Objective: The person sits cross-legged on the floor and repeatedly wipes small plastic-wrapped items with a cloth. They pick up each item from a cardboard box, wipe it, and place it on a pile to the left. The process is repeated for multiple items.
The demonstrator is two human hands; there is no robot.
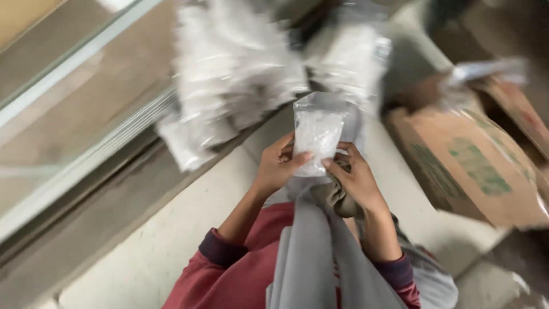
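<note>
A small clear plastic bag (318,133) filled with something white is held upright in front of me. My left hand (278,165) grips its left lower edge, thumb on the front. My right hand (355,179) pinches its lower right corner and also clasps a bunched olive-grey cloth (333,198). Grey fabric (309,252) hangs down from under the hands over my lap. Both forearms come out of dark red sleeves.
A blurred heap of similar clear packets (234,74) lies ahead by a sliding window frame (86,137) on the left. A cardboard box (474,166) with green print, partly in plastic, stands at the right. Pale concrete floor (160,240) lies below.
</note>
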